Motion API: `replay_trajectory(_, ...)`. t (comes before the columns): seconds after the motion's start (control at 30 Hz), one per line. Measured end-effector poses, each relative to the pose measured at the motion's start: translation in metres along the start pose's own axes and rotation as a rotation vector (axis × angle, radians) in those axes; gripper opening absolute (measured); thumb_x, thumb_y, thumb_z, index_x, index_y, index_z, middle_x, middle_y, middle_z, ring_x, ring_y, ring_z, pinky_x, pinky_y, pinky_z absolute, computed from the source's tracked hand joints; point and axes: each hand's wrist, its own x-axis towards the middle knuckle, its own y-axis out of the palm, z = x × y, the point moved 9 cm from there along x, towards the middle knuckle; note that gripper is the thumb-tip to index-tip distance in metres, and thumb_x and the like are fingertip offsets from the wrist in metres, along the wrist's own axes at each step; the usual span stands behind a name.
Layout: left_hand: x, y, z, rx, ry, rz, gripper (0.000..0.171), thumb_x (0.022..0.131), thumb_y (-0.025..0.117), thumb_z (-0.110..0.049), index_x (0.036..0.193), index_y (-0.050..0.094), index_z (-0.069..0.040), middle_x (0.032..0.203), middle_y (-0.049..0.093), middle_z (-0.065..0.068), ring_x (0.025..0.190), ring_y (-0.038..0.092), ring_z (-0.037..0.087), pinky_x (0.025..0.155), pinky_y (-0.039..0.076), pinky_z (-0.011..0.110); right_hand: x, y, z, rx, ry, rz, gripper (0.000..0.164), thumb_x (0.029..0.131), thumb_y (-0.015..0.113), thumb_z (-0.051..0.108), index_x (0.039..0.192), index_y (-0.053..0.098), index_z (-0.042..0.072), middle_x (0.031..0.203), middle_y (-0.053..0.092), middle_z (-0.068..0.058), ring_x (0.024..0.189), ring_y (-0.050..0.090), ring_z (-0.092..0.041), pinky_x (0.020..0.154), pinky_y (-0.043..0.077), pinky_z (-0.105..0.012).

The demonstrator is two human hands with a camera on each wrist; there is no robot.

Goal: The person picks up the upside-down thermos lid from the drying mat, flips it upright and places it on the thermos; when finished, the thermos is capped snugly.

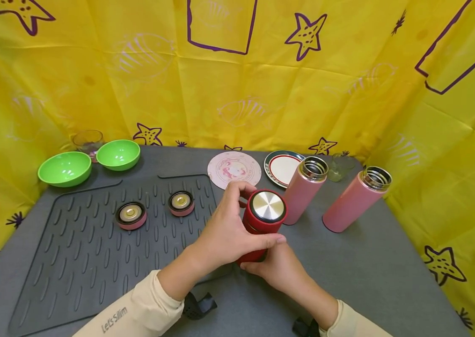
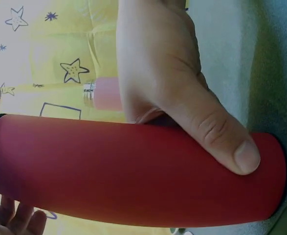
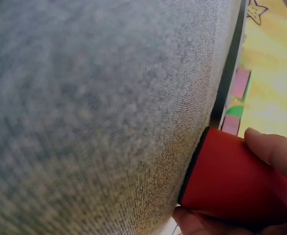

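A red thermos (image 1: pixel 263 222) with a brushed silver disc on its lid is before me, between both hands. My left hand (image 1: pixel 224 229) grips it up at the lid, with the thumb across the front. Lower down, my right hand (image 1: pixel 281 269) holds the body; its thumb lies along the red side (image 2: pixel 109 171) in the left wrist view. The black-rimmed base of the thermos (image 3: pixel 236 181) is at the grey cloth in the right wrist view. Two pink thermoses (image 1: pixel 302 194) (image 1: pixel 353 203) stand lidless beyond it, their steel mouths showing.
Two pink lids (image 1: pixel 131 215) (image 1: pixel 181 203) lie underside up on the dark drying mat (image 1: pixel 90 262). Green bowls (image 1: pixel 65 169) (image 1: pixel 118 155) and a glass (image 1: pixel 88 139) stand back left. A pink round mat (image 1: pixel 234 169), a plate (image 1: pixel 281 169) and another glass (image 1: pixel 336 171) are at the back.
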Motion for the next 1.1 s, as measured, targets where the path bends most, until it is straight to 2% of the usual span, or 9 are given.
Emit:
replay_trajectory(0.13, 0.0014, -0.0026, -0.0019, 0.041, 0.032, -0.025, 0.071, 0.067, 0.089, -0.031, 0.125, 0.049, -0.016, 0.115, 0.053, -0.009, 0.107, 0.048, 0.007, 0.087, 0.046, 0.031, -0.002, 0.001, -0.004, -0.048, 0.046, 0.017, 0.051, 0.068, 0.09, 0.028, 0.111, 0.063, 0.016, 0.095, 0.066, 0.012, 0.083, 0.062, -0.006, 0.074, 0.052, -0.031)
replay_trajectory(0.3, 0.0029, -0.0019, -0.0056, 0.056, 0.083, 0.04, 0.072, 0.07, 0.083, -0.025, 0.135, 0.052, -0.018, 0.122, 0.055, -0.011, 0.114, 0.045, 0.008, 0.09, 0.046, 0.035, -0.0018, 0.0014, -0.0068, -0.047, 0.077, 0.02, 0.049, 0.068, 0.089, 0.031, 0.106, 0.064, 0.014, 0.09, 0.066, 0.012, 0.078, 0.061, -0.006, 0.07, 0.051, -0.03)
replay_trajectory(0.4, 0.0025, 0.0008, -0.0049, 0.034, 0.066, 0.052, 0.08, 0.07, 0.086, -0.03, 0.137, 0.045, -0.016, 0.127, 0.051, -0.008, 0.115, 0.045, 0.009, 0.094, 0.045, 0.034, -0.0008, -0.0006, -0.0037, -0.008, 0.042, 0.004, 0.052, 0.067, 0.091, 0.026, 0.11, 0.063, 0.015, 0.096, 0.066, 0.013, 0.086, 0.061, -0.006, 0.077, 0.051, -0.031)
replay_trajectory(0.57, 0.0008, 0.0004, 0.0019, -0.005, 0.013, 0.002, 0.076, 0.068, 0.089, -0.034, 0.127, 0.045, -0.016, 0.118, 0.051, -0.006, 0.108, 0.049, 0.009, 0.089, 0.046, 0.033, -0.0012, -0.0002, -0.0027, -0.014, 0.028, 0.007, 0.054, 0.068, 0.091, 0.025, 0.113, 0.062, 0.017, 0.099, 0.066, 0.013, 0.089, 0.061, -0.006, 0.08, 0.051, -0.032)
replay_trajectory(0.7, 0.0012, -0.0019, 0.0016, 0.014, 0.051, 0.025, 0.069, 0.071, 0.084, -0.027, 0.132, 0.052, -0.017, 0.118, 0.056, -0.01, 0.109, 0.048, 0.008, 0.086, 0.048, 0.035, -0.0019, 0.0024, -0.0066, -0.041, 0.076, 0.03, 0.051, 0.069, 0.089, 0.031, 0.11, 0.064, 0.014, 0.093, 0.067, 0.012, 0.081, 0.062, -0.007, 0.073, 0.052, -0.031)
replay_trajectory(0.87, 0.0013, 0.0013, 0.0009, -0.008, 0.06, 0.076, 0.078, 0.073, 0.084, -0.029, 0.139, 0.044, -0.018, 0.126, 0.052, -0.007, 0.115, 0.047, 0.01, 0.092, 0.046, 0.035, -0.0008, 0.0017, -0.005, -0.019, 0.064, 0.016, 0.052, 0.068, 0.09, 0.028, 0.11, 0.063, 0.016, 0.095, 0.066, 0.013, 0.084, 0.061, -0.005, 0.076, 0.051, -0.031)
replay_trajectory(1.0, 0.0007, 0.0034, 0.0029, -0.057, 0.014, 0.039, 0.086, 0.068, 0.09, -0.035, 0.133, 0.038, -0.018, 0.126, 0.047, -0.005, 0.114, 0.049, 0.011, 0.094, 0.044, 0.035, 0.0005, -0.0006, -0.001, 0.007, 0.012, -0.007, 0.06, 0.065, 0.092, 0.021, 0.116, 0.06, 0.018, 0.104, 0.064, 0.015, 0.095, 0.059, -0.005, 0.086, 0.05, -0.033)
replay_trajectory(1.1, 0.0013, 0.002, 0.0023, -0.047, 0.022, 0.003, 0.078, 0.068, 0.091, -0.032, 0.128, 0.043, -0.016, 0.119, 0.049, -0.006, 0.109, 0.05, 0.01, 0.09, 0.045, 0.034, -0.0008, -0.0006, -0.0022, -0.012, 0.027, -0.001, 0.06, 0.066, 0.091, 0.023, 0.117, 0.06, 0.017, 0.102, 0.064, 0.013, 0.092, 0.06, -0.006, 0.082, 0.051, -0.032)
